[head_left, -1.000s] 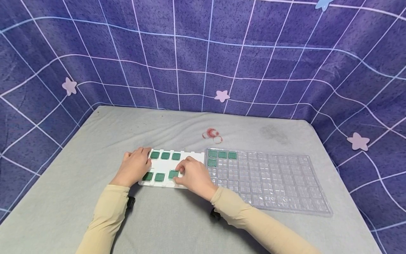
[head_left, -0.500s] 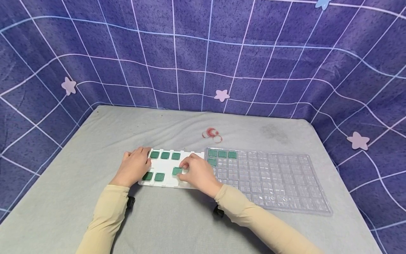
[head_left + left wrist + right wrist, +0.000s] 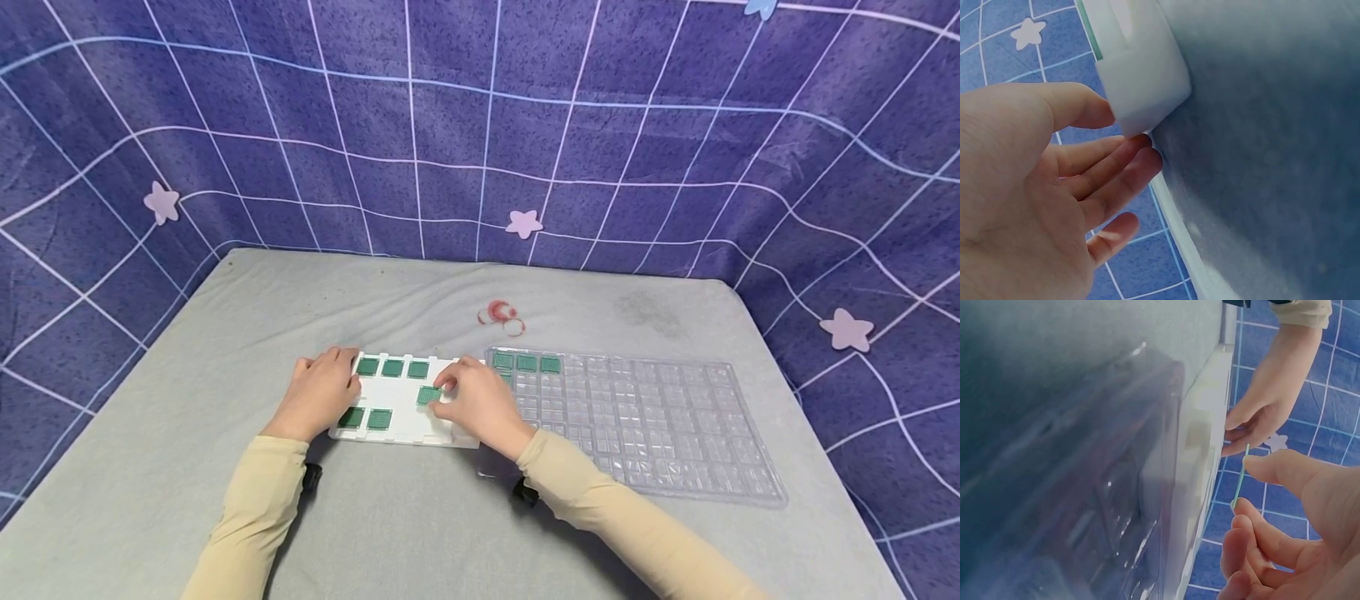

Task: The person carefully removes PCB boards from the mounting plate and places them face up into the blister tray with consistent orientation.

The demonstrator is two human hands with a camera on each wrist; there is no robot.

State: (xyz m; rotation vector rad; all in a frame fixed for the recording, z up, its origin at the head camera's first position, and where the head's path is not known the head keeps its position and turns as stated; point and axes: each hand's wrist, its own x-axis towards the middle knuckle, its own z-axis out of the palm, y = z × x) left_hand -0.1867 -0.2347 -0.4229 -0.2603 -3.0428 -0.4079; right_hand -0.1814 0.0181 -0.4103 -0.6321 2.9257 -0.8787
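Between thumb and fingertips my right hand pinches a small green circuit board by its opposite edges. The right wrist view shows this board edge-on, raised off the white tray. My left hand holds the left end of the white tray, thumb on one side and fingers on the other, as the left wrist view shows at the tray's corner. Three green boards sit along the tray's far edge and two more at its near left.
Right of the white tray lies a clear plastic tray with many small pockets. Several green boards fill pockets at its far left corner, one partly behind my right hand. Grey cloth covers the table; a purple patterned curtain hangs behind.
My right hand has lifted the green board from the tray's near row and carried it right and away from me. The left hand stays at the tray's end.
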